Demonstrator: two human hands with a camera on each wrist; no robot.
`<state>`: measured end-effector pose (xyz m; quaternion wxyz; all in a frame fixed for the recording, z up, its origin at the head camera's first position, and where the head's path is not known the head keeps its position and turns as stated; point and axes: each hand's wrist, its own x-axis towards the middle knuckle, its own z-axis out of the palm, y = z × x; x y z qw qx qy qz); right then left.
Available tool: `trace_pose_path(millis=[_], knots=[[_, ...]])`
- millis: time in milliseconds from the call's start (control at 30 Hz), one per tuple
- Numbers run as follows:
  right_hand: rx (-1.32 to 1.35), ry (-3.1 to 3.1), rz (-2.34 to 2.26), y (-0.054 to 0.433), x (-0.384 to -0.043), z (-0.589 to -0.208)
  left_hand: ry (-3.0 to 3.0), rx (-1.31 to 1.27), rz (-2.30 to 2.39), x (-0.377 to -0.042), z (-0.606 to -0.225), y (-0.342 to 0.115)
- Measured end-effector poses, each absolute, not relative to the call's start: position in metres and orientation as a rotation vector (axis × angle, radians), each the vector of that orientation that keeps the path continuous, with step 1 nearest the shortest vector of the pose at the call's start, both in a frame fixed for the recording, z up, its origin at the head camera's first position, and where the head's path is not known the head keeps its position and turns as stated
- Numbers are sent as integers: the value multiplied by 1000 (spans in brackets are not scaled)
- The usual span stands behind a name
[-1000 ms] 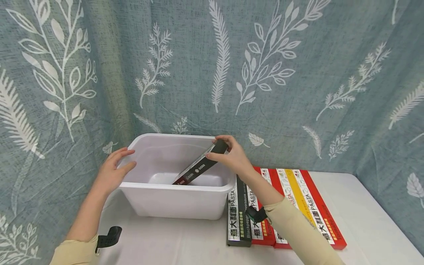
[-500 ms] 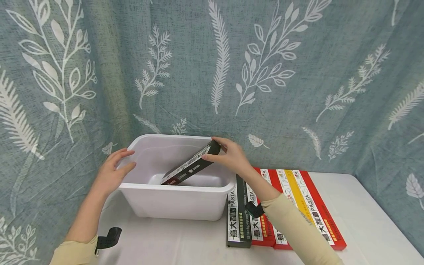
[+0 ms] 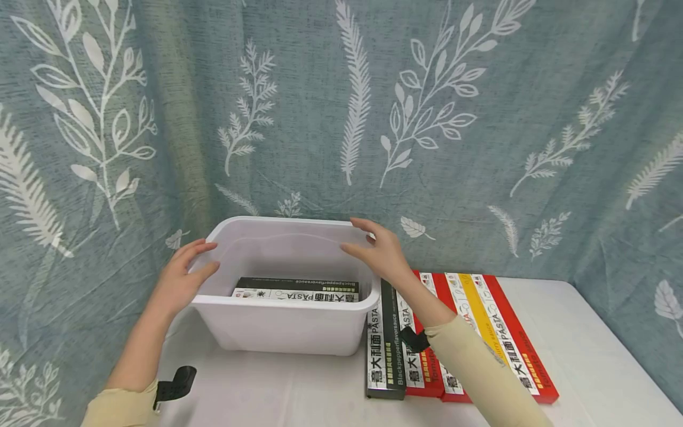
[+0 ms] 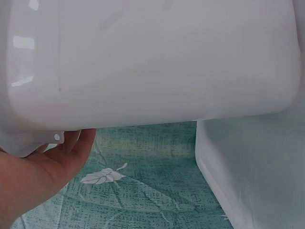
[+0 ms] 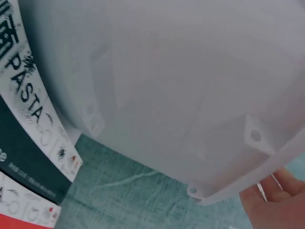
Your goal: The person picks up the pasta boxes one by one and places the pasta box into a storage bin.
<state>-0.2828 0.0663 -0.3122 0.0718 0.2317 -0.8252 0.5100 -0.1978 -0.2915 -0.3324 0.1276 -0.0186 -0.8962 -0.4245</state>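
Note:
A white plastic bin [image 3: 283, 329] stands on the table, and a black pasta box [image 3: 301, 284] lies in it, lower part hidden by the front wall. At the bin's left rim, my left hand [image 3: 181, 276] holds the edge, its thumb and fingers bent over it; the left wrist view shows this hand [image 4: 52, 164] at the rim's corner. My right hand [image 3: 379, 249] is at the right rim, thumb and fingers spread with nothing between them. In the right wrist view the right hand [image 5: 276, 200] appears just past the bin's rim.
Right of the bin, several pasta boxes lie side by side: a black box [image 3: 385, 356], red ones and a red box with yellow [image 3: 480, 320] among them. A leaf-patterned curtain [image 3: 320, 118] hangs behind the white table [image 3: 539, 302].
The black pasta box was slanting in my right hand; it has gone down flat into the bin and my right hand has let go of it. My left hand has stayed at the rim.

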Motion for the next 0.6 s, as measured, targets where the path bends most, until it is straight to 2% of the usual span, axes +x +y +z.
trace_pose_path(millis=[600], knots=[[449,-2432,1873,139,-249,-333,-2571,-57,-1239,-199,-334,-289]])
